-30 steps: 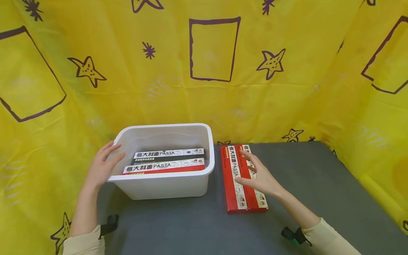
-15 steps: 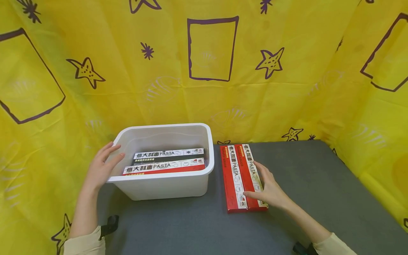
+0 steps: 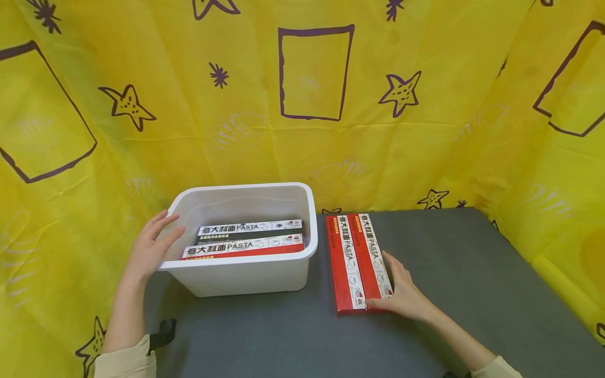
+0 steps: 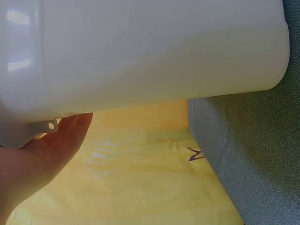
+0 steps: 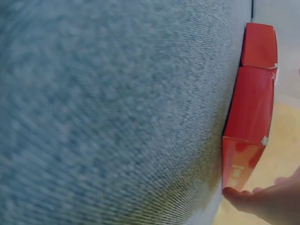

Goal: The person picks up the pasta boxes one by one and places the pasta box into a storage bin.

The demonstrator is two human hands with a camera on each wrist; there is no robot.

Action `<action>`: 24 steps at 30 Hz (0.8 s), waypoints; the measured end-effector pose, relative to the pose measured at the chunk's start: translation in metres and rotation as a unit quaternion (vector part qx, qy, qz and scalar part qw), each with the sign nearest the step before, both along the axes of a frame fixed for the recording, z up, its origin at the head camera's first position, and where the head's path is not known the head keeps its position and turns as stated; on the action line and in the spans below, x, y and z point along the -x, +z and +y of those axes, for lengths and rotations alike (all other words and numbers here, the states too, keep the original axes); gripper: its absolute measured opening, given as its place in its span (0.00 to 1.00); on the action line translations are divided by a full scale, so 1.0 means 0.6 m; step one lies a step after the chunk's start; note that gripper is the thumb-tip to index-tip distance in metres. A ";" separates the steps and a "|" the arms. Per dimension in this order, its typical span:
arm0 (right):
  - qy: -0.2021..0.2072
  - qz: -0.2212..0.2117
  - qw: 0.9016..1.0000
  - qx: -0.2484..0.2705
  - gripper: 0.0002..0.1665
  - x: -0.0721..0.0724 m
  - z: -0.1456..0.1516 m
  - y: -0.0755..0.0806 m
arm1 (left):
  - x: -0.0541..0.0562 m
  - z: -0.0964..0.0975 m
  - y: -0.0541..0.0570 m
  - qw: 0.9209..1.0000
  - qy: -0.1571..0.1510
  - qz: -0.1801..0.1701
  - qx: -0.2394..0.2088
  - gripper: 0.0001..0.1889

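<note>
A white plastic tub (image 3: 236,275) stands on the table at left centre, with several pasta boxes inside, among them a red box (image 3: 246,245) and a black box (image 3: 250,232). My left hand (image 3: 148,247) holds the tub's left rim; in the left wrist view a finger (image 4: 79,126) lies below the rim by a small tab. Right of the tub, two red tomato sauce pasta boxes lie side by side: the left box (image 3: 339,268) and the right box (image 3: 366,262). My right hand (image 3: 404,294) grips the right box near its front end, thumb on top and fingers along its right side.
The grey table (image 3: 264,336) extends in front of the tub and to the right of the boxes. Yellow patterned cloth (image 3: 212,142) hangs behind the table and on both sides.
My right hand has come down from above the red pasta boxes and moved toward me, onto the right box's front end. My left hand, the tub and the boxes look still.
</note>
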State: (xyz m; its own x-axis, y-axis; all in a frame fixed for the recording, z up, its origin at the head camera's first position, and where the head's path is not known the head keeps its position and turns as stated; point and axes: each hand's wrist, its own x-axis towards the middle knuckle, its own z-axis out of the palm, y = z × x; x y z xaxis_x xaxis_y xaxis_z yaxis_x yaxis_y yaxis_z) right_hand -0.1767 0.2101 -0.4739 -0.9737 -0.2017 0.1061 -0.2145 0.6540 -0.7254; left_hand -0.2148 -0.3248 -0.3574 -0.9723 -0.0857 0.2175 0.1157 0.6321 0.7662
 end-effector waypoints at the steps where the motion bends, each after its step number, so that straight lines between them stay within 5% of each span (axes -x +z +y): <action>1: -0.001 -0.003 1.000 -0.001 0.72 0.000 0.000 -0.002 | 0.000 0.000 0.000 1.000 0.000 0.000 0.000 0.32; 24: 0.039 -0.050 0.998 0.028 0.80 0.002 0.001 -0.030 | -0.001 0.000 0.000 1.000 0.003 -0.002 -0.004 0.32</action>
